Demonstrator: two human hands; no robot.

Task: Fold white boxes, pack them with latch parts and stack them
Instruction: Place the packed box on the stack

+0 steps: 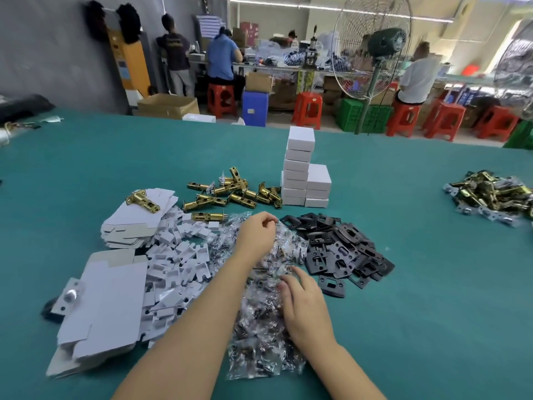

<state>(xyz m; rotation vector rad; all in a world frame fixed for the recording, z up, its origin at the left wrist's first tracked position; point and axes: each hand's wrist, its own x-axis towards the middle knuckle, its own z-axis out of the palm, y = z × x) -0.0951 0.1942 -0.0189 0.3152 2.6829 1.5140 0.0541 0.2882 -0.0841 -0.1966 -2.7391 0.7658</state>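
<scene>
Two bare hands are over the heap of small clear plastic bags of dark screws point(268, 313) that runs from table centre toward 6 o'clock on the teal felt-covered table point(418, 327). Our left hand point(255, 233) is at the far end of the heap, fingers curled with thumb and fingertips pinched together on one bag; the pinch point is blurred, so we note it as a grip on a bag only. Our right hand point(304, 306) lies palm down on the near part of the heap, fingers straight and slightly spread, pressing the bags.

At 9 o'clock of the hands: the flat unfolded white cardboard box blanks point(106, 310), stacked, with a second stack point(135, 223) farther off at 10 o'clock carrying one brass latch bolt point(143, 201) on top. Between those stacks and the bags lies a scatter of small white cardboard inserts point(178, 264).

At 12 o'clock: a loose pile of brass tubular latch bolts point(233, 193). Just beside it at 1 o'clock: two touching columns of folded, closed white boxes point(302, 171), the left column taller.

At 3 o'clock, touching the bag heap: a pile of black metal strike plates point(343, 249). Well apart at 2 o'clock, near the table edge: another pile of brass latches with silver plates point(493, 196).
</scene>
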